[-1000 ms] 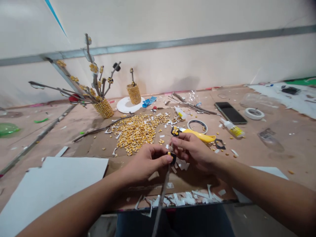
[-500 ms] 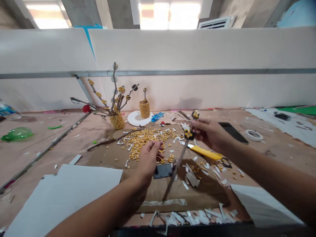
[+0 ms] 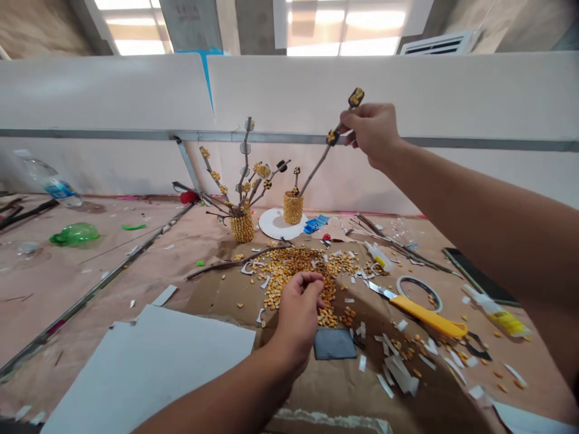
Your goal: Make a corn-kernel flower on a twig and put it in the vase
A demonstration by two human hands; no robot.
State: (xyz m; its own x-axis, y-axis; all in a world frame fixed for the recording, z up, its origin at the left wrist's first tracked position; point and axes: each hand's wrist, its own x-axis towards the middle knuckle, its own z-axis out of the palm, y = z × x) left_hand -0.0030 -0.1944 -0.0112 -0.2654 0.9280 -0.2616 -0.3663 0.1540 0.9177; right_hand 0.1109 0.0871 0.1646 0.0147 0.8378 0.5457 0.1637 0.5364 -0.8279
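Note:
In my right hand (image 3: 373, 129), raised at the upper right, a twig (image 3: 316, 169) is pinched between thumb and fingers. Black pieces covered with yellow corn kernels sit near its top; its lower end is at the mouth of a small corn-covered pot (image 3: 293, 208). Another short decorated twig (image 3: 297, 178) stands in that pot, on a white disc (image 3: 271, 226). My left hand (image 3: 301, 316) is low over the loose corn kernels (image 3: 289, 262), fingers curled and thumb against them; anything inside is hidden. A dark grey rectangular piece (image 3: 335, 344) lies just right of it.
Left of the small pot, a larger corn-covered pot (image 3: 242, 228) holds several branching twigs. A yellow utility knife (image 3: 427, 314) lies blade out, near a tape roll (image 3: 438, 301) and a glue bottle (image 3: 500, 312). White sheets, paper scraps and a green bottle piece (image 3: 75, 234) lie around.
My right hand has moved up and forward, bringing the twig from over the cardboard to the small pot. The left hand stays low, its fingers closer together. The view has shifted left.

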